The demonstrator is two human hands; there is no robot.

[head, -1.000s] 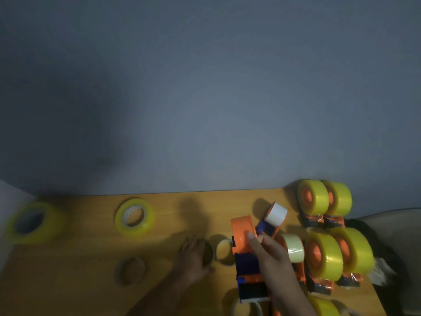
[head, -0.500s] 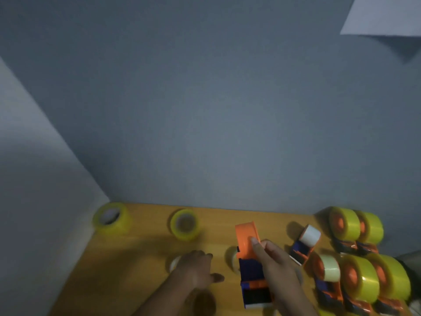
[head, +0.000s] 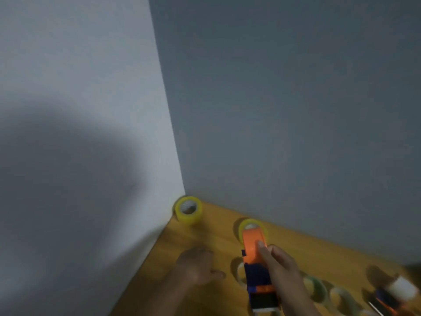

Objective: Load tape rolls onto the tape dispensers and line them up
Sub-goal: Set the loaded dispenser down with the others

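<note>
A yellow tape roll (head: pixel 188 210) is lying in the corner where the wooden table (head: pixel 319 252) is meeting the walls. The left hand (head: pixel 197 265) is resting palm-down on the table, fingers relaxed and holding nothing. A second yellow roll (head: pixel 248 224) is sitting behind the orange-and-blue tape dispenser (head: pixel 256 265), which the right hand (head: pixel 281 270) is gripping above the table. Another dispenser (head: pixel 396 293) is lying at far right, blurred.
</note>
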